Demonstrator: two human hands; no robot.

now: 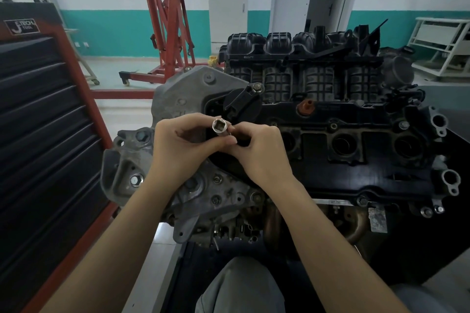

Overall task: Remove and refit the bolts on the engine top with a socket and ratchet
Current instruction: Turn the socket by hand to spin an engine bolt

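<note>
A silver socket (220,127) is held above the left end of the engine top (356,160), its square drive hole facing the camera. My left hand (178,145) grips the socket with thumb and fingers curled round it. My right hand (256,147) pinches the socket's lower end, and its fingers hide what is there. Bolts (257,87) show on the black valve cover and on the grey timing cover (183,99). No ratchet is in view.
A black and red tool cabinet (43,134) stands close on the left. A red engine hoist (167,28) and a grey control cabinet (227,2) stand at the back. A white rack (442,46) is at the far right. My knee (241,287) is below the engine.
</note>
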